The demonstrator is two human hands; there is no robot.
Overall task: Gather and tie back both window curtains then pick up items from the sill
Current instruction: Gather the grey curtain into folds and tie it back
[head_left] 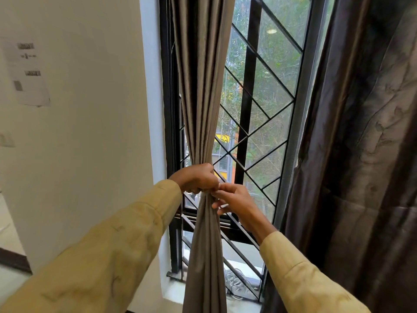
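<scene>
The left curtain (202,91), grey-brown, hangs bunched into a narrow column in front of the window. My left hand (195,178) is closed around its gathered waist. My right hand (234,203) touches the same bunch from the right, thumb and forefinger pinched at the fabric just beside the left hand; whether a tie is between them I cannot tell. The right curtain (361,154), dark brown, hangs loose at the right. On the white sill (176,294), a coiled pale cable (233,282) lies behind the grille.
A black window frame with a diagonal metal grille (259,123) stands right behind the curtain. A white wall with a taped paper sheet (27,73) fills the left side. Floor shows at the lower left.
</scene>
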